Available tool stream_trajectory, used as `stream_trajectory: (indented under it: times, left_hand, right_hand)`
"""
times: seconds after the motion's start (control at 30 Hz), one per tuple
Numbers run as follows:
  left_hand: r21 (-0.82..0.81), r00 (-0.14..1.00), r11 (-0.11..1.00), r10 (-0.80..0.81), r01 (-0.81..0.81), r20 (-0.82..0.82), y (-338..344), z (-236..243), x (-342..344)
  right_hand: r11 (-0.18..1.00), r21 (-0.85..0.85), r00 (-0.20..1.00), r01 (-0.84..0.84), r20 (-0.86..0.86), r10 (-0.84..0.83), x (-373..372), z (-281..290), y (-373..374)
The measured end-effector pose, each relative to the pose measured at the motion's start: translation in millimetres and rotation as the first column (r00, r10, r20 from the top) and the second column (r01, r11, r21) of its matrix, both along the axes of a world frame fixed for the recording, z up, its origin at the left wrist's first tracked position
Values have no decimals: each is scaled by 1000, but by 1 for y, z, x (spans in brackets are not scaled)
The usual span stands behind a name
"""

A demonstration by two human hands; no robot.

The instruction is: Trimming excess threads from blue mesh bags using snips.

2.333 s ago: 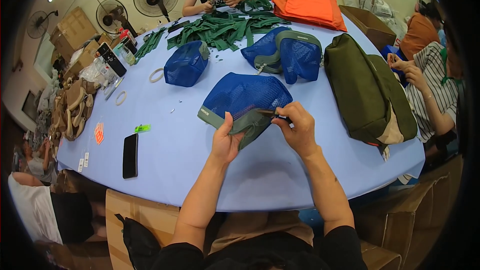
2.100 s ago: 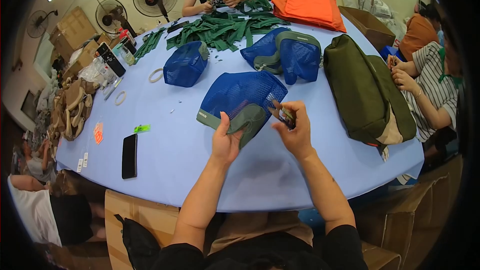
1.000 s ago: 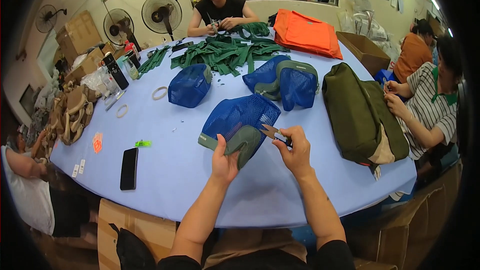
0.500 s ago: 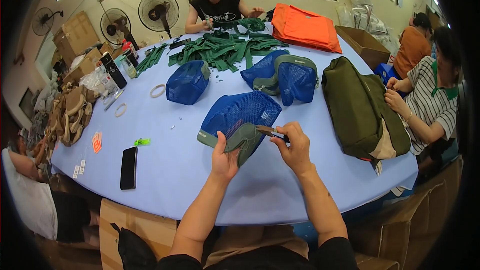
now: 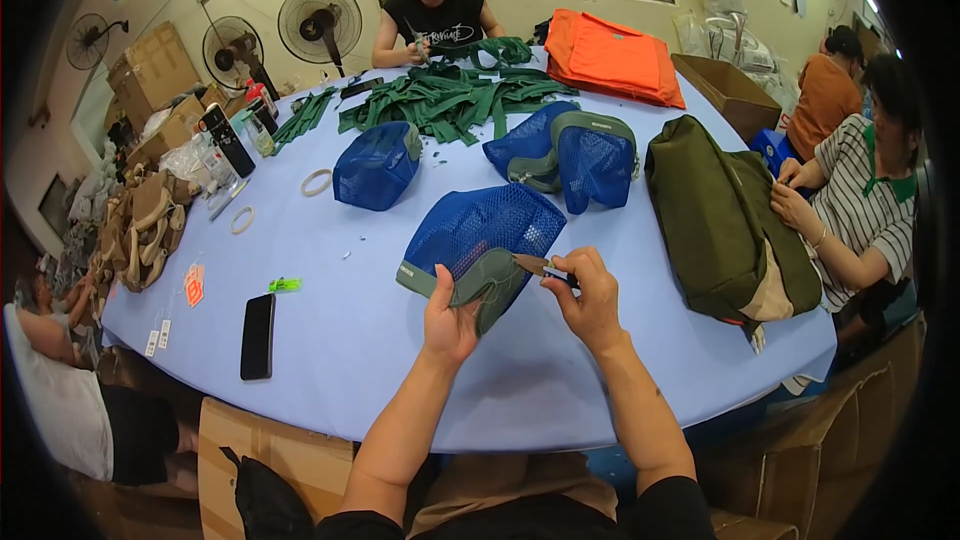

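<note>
A blue mesh pouch with grey-green fabric trim is held tilted above the table in front of me. My left hand grips its trim from below, thumb on the near side and fingers underneath, partly hidden. Loose pale threads lie across the trim. In my right hand is a pair of thread snips, pinched between thumb and fingers. Their blades point left and meet the trim's edge; whether they touch a thread is too small to tell. Behind are another blue mesh pouch and more blue mesh with trim.
Green strips are heaped at the far side, by a seated person. An orange fabric stack and an olive bag lie to the right, where another person works. At left are a phone, tape rings and brown bags.
My hands, the pouch and the snips stay nearly in place, with the snips' blades still at the trim. The person across has drawn one hand back from the green strips.
</note>
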State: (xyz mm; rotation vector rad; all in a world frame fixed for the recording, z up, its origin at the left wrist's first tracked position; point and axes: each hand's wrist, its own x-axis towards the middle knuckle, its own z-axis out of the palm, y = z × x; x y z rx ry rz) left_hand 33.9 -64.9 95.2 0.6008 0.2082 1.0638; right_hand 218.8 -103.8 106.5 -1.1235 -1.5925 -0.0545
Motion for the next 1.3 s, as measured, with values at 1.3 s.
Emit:
stream_trajectory:
  times: [1.3]
  left_hand:
    - [104,974,985,153,-137,-165,-8,7,6]
  right_hand:
    - [970,-185,986,-157,-84,144,-2,10,-5]
